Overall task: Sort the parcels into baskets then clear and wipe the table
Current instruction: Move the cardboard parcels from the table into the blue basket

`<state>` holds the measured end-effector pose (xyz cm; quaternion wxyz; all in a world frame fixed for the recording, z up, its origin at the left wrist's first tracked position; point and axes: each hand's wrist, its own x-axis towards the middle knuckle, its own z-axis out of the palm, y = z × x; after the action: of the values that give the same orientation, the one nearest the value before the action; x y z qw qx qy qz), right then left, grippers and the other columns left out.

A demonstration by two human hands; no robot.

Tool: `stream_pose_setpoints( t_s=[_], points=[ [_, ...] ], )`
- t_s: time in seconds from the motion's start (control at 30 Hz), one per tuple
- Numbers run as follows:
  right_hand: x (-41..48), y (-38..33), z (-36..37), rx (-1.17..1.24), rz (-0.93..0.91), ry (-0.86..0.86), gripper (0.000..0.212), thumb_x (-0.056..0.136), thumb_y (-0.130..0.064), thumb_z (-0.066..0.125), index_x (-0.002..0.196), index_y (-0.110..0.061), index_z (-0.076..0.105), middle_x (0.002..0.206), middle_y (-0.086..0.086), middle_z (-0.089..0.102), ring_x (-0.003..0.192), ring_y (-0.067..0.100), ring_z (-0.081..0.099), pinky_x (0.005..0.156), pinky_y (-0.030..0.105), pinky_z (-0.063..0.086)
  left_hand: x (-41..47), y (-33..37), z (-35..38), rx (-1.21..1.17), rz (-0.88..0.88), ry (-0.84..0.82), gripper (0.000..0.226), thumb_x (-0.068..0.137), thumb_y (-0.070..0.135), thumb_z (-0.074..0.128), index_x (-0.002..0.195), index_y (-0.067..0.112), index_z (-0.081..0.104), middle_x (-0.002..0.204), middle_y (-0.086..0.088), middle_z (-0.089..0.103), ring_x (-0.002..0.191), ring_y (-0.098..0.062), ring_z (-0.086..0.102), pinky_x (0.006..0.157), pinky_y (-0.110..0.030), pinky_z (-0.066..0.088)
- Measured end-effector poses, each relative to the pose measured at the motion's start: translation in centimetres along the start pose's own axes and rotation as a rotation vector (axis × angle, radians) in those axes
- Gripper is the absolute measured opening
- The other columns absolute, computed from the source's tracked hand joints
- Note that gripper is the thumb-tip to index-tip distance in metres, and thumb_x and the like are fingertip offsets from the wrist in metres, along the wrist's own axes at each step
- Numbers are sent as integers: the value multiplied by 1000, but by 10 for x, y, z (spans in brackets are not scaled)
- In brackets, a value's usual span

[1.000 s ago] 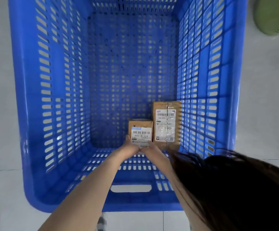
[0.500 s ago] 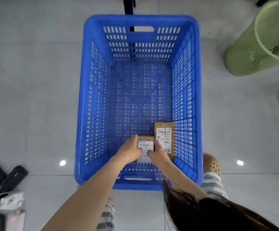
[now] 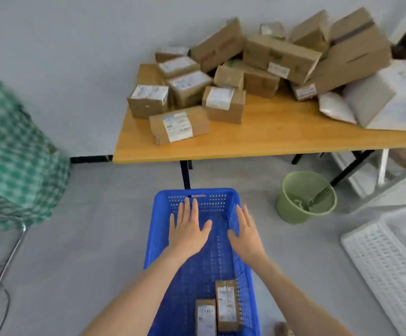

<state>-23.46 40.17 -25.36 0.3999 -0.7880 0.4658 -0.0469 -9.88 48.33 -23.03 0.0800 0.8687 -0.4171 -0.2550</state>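
Observation:
A blue slotted basket (image 3: 159, 202) stands on the floor in front of me. Two small brown parcels lie side by side at its near end: a short one (image 3: 205, 317) and a longer one (image 3: 228, 307), labels up. My left hand (image 3: 187, 229) and my right hand (image 3: 245, 230) hover over the far half of the basket, fingers straight and spread, holding nothing. Beyond the basket stands a wooden table (image 3: 269, 139) piled with several cardboard parcels, the nearest being a labelled box (image 3: 179, 124) by the table's left front edge.
A green bin (image 3: 291, 209) stands on the floor at the right of the blue basket. A white slotted basket (image 3: 388, 263) lies at the far right. A chair under a green checked cloth (image 3: 13, 161) is at the left. White bags and boxes (image 3: 391, 98) crowd the table's right end.
Both hands have let go of the small parcel, which now lies in the basket beside the longer one. My hands have risen and spread. My view has lifted from the basket up to the table.

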Motion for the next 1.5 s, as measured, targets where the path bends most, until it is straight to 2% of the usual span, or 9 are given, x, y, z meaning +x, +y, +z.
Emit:
stream_pose_setpoints(
  t_s=[0.33, 0.53, 0.8, 0.93, 1.03, 1.2, 1.3, 1.37, 1.5],
  points=[
    [-18, -69, -203, -111, -184, 307, 71, 95, -19, 47, 153, -22, 5, 160, 1, -5, 148, 21, -2, 119, 38, 11, 4, 168, -162, 145, 260, 254, 71, 98, 53, 19, 148, 19, -18, 155, -2, -25, 144, -18, -20, 116, -44, -11],
    [-10, -36, -324, -209, -213, 381, 69, 97, -22, 44, 153, -24, 3, 160, 0, -4, 148, 21, 0, 118, 37, 12, 5, 268, -163, 170, 326, 347, 70, 98, 52, 19, 149, 20, -17, 156, -3, -23, 144, -20, -20, 116, -44, -11],
    [9, 13, -453, -329, -221, 286, 68, 99, -24, 41, 153, -24, 0, 160, -2, -8, 148, 19, -4, 120, 39, 10, 10, 355, -147, 166, 231, 269, 70, 99, 51, 17, 149, 17, -17, 156, -6, -22, 144, -21, -18, 116, -45, -9],
    [27, 11, -470, -304, -257, 304, 66, 99, -26, 41, 153, -22, 3, 160, -3, -5, 148, 20, 1, 119, 37, 15, 21, 369, -158, 150, 194, 285, 69, 100, 49, 19, 149, 17, -17, 156, -5, -23, 144, -20, -19, 115, -44, -10],
    [35, 1, -456, -251, -250, 243, 67, 99, -25, 42, 153, -24, 2, 160, -5, -3, 144, 23, 21, 109, 36, 33, 24, 359, -165, 164, 157, 265, 66, 102, 39, 24, 149, 18, -16, 156, -6, -24, 144, -21, -20, 116, -45, -9],
    [42, -17, -409, -228, -278, -90, 73, 99, -24, 42, 152, -27, -9, 160, -4, -3, 130, 26, 44, 103, 38, 41, 44, 318, -191, 110, -29, 137, 68, 99, 27, 31, 150, 20, -15, 157, -6, -20, 145, -24, -15, 118, -48, -2],
    [66, -26, -405, -382, -353, -275, 76, 99, -26, 44, 151, -33, -11, 160, -10, -8, 101, 22, 58, 86, 36, 50, 72, 302, -207, 125, -168, -52, 71, 96, 22, 33, 150, 19, -14, 159, -7, -12, 146, -27, -10, 118, -49, 3],
    [89, -37, -412, -441, -385, -337, 78, 98, -26, 47, 151, -34, -10, 159, -12, -12, 101, 21, 54, 79, 32, 46, 86, 298, -215, 124, -221, -88, 70, 97, 21, 31, 150, 18, -14, 158, -8, -12, 146, -28, -11, 118, -49, 5],
    [153, -75, -430, -415, -383, -280, 78, 97, -24, 50, 152, -26, -5, 159, -7, -14, 145, 23, 17, 107, 37, 37, 124, 297, -240, 105, -207, -56, 72, 97, 22, 34, 150, 21, -15, 157, -5, -18, 146, -26, -10, 118, -47, 5]
  ],
)
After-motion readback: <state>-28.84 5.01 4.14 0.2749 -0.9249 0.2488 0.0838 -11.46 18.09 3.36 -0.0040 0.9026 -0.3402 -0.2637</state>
